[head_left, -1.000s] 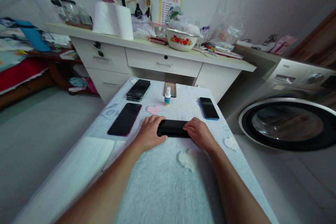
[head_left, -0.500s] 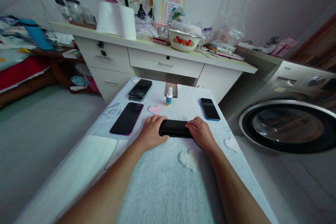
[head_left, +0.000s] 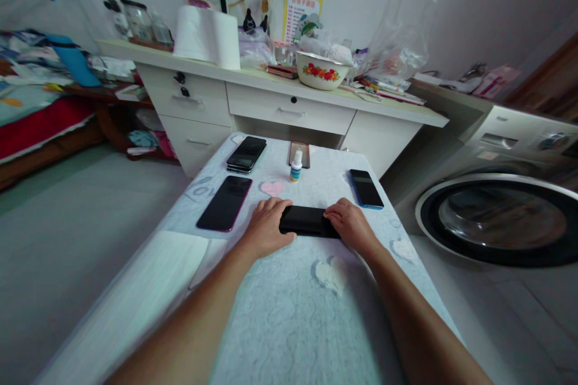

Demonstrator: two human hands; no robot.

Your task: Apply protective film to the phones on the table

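The left hand (head_left: 271,227) is gripping one end of the black phone (head_left: 307,220), thumb and fingers spreading around its edges at nine o'clock, while the right hand (head_left: 351,224) is bunching its fingertips together on the end at three o'clock. The phone is lying flat near the middle of the cloth-covered table (head_left: 289,319), its long axis running from nine to three o'clock. Beyond it, toward twelve, a white spray bottle (head_left: 295,167) is standing upright, its contents too indistinct to tell. At one o'clock on the counter (head_left: 268,77), a flowered bowl (head_left: 321,72) is holding crumpled whitish material.
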